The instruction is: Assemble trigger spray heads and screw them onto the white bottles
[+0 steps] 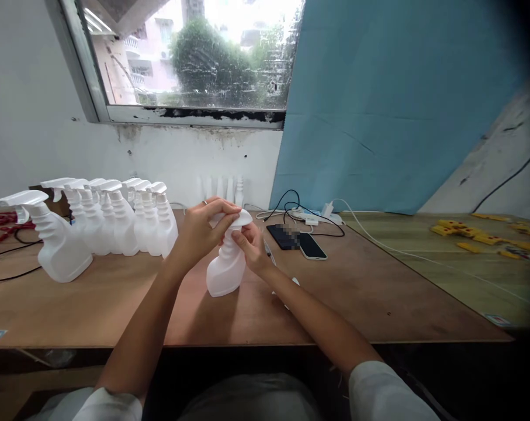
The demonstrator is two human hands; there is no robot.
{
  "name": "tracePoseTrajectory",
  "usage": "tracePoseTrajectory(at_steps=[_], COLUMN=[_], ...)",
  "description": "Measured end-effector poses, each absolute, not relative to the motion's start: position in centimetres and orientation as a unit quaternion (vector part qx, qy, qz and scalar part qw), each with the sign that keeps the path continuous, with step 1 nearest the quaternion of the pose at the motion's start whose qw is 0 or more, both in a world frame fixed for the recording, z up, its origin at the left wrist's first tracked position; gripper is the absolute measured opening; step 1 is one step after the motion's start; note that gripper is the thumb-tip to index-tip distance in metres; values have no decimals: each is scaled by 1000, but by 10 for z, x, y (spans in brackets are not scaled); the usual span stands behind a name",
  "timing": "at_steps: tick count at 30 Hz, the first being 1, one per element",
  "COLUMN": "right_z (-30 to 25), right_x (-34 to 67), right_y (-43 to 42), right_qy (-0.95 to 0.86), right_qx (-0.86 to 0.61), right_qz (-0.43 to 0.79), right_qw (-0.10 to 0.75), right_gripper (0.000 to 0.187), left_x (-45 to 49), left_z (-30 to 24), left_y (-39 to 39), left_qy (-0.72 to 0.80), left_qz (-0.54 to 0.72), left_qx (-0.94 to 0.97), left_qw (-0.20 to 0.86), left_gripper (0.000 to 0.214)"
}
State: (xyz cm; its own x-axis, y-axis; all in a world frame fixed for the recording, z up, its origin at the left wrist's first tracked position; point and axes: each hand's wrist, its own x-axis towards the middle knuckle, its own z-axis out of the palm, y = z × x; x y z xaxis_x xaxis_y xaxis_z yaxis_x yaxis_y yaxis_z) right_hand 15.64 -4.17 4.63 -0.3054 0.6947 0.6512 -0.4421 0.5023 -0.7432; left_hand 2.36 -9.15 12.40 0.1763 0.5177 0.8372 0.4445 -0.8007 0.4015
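Observation:
A white spray bottle stands on the table in front of me, slightly tilted, with its trigger head at the top. My left hand is closed around the head's left side, its fingers hiding part of the nozzle and trigger. From the right, my right hand grips the neck just below the head, thumb against the collar. Whether the head is fully seated on the bottle is hidden by my fingers.
Several spray bottles with heads stand at the left. Behind my hands are white bottle forms near the wall. Two phones, cables and a power strip lie right of centre. A small white part sits beside my right forearm.

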Motion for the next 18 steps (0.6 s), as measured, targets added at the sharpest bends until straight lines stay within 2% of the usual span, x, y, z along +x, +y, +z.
tracePoseTrajectory(at_steps=[12,14,17,18], right_z=[54,55,54,54], right_x=[149,150,152,153], right_y=[-43,-39,-36,-35], right_qy=[-628,-618,-613,-615], right_qx=[-125,-127,-132,-132], right_qz=[483,497,506,509], right_qw=[597,596,592,587], right_gripper=[44,44,44,43], left_x=[22,19,8,4], left_z=[121,113,88,77], left_y=[-88,-87,-86,-86], left_qy=[331,343,353,360], left_qz=[560,560,581,581], left_qx=[759,753,729,724], left_qw=[14,22,78,92], left_gripper=[11,27,76,87])
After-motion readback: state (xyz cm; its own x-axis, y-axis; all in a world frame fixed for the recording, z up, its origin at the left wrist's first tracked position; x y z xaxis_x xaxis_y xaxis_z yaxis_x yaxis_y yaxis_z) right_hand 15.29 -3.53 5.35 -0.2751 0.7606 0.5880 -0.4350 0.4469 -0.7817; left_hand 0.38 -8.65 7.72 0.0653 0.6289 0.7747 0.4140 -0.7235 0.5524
